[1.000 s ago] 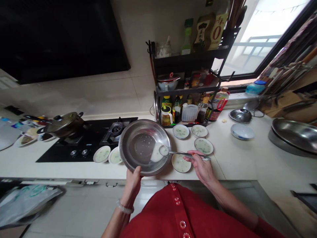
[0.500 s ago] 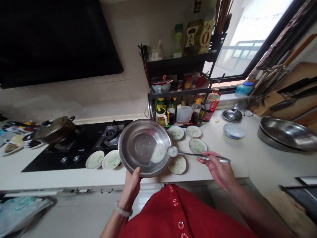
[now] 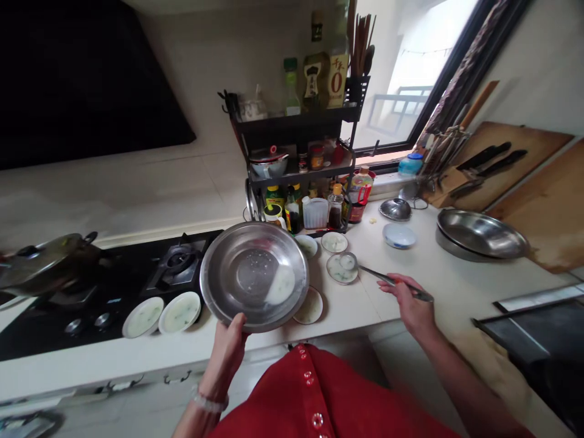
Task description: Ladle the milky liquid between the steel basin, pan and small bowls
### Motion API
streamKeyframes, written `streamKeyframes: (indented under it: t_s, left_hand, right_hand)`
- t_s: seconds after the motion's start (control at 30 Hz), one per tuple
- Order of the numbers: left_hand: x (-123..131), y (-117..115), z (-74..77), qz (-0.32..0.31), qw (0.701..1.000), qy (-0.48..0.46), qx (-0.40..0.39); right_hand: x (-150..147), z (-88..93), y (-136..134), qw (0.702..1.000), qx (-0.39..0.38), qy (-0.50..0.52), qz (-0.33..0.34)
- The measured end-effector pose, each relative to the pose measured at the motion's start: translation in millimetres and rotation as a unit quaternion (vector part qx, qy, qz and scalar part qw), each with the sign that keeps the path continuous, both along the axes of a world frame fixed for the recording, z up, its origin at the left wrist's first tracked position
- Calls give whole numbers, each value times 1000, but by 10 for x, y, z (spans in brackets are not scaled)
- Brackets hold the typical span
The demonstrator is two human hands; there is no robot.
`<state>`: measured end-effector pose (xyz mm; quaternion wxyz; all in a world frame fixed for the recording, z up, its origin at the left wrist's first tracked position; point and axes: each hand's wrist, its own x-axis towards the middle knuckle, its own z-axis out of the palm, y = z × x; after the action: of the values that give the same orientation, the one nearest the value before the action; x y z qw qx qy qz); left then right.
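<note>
My left hand [image 3: 229, 344] grips the near rim of a wide steel basin [image 3: 241, 280], thumb on top. The basin tilts to the right, and a small pool of white liquid with green bits [image 3: 281, 285] gathers on that side. In my right hand [image 3: 413, 304] is the handle of a metal ladle [image 3: 348, 261]. The ladle's bowl, with whitish liquid in it, hangs over a small filled bowl [image 3: 342, 275]. Other filled bowls stand close by: one behind [image 3: 334, 242], one partly covered by the basin's edge [image 3: 310, 306], and another peeking out past the rim [image 3: 306, 245].
Two filled bowls [image 3: 180, 312] stand by the stove [image 3: 114, 286], which holds a lidded pot [image 3: 50, 258]. A rack [image 3: 301, 121] of bottles and jars rises behind. To the right are a pale blue bowl [image 3: 399, 236], steel pans [image 3: 483, 234] and a knife block [image 3: 449, 182].
The ladle has moved right, away from the basin's rim, and now hangs over the bowl on the right. The basin stays in my left hand. My view has turned to the right.
</note>
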<state>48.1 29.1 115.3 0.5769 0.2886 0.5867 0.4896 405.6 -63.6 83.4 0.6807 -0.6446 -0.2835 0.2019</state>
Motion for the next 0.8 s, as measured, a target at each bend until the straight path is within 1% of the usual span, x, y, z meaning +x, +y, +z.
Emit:
streamKeyframes:
  t_s: [0.07,0.1,0.17,0.23,0.33,0.4,0.43,0.47,0.5,0.53,0.57,0.6,0.63,0.67,0.7,0.73,0.77,0.8]
  left_hand:
    - [-9,-13,3,-1,1000,6,-7]
    - [-16,-18,4,-3,1000,10,-9]
    - [-33,-27,5,-4,1000,17,-10]
    - [-52,-33,3,-3,1000,21,-8]
    - [-80,-38,-12,-2,1000,27,-7]
    - [-96,-42,-29,4,1000,29,-9]
    - [-103,-45,-39,6,1000,27,-11]
    - [-109,-48,-49,8,1000,23,-13]
    - [-113,-52,-59,9,1000,18,-14]
    - [-116,-57,-69,10,1000,12,-13]
    - [-117,-63,-78,10,1000,6,-11]
    - [-118,-68,-86,9,1000,2,-8]
    - [-117,-74,-93,8,1000,-2,-7]
    - [-116,-80,-98,6,1000,-5,-9]
    - [-115,-86,-102,4,1000,-8,-11]
    - [-115,-91,-106,1,1000,-10,-14]
    - [-116,-97,-110,1,1000,-11,-16]
    - [-118,-102,-114,2,1000,-11,-15]
  right_hand:
    - [-44,-101,-37,992,-20,-117,39]
    - [-69,-133,-58,983,-11,-172,64]
    - [-106,-145,-101,956,35,-267,115]
    - [-113,-93,-145,924,79,-342,154]
    - [-80,53,-215,880,101,-426,182]
    - [-69,131,-254,864,106,-454,190]
    - [-76,147,-266,863,108,-454,192]
    - [-92,143,-269,871,107,-440,190]
    - [-114,117,-263,888,102,-412,181]
    - [-137,71,-247,912,88,-366,160]
    - [-155,9,-223,942,70,-303,126]
    - [-162,-62,-194,970,55,-224,78]
    - [-156,-135,-162,990,49,-133,19]
    - [-135,-200,-130,997,56,-39,-40]
    - [-103,-251,-101,993,70,51,-86]
    - [-69,-281,-76,982,88,126,-112]
    - [-41,-287,-56,971,103,183,-118]
    - [-29,-268,-40,964,111,220,-105]
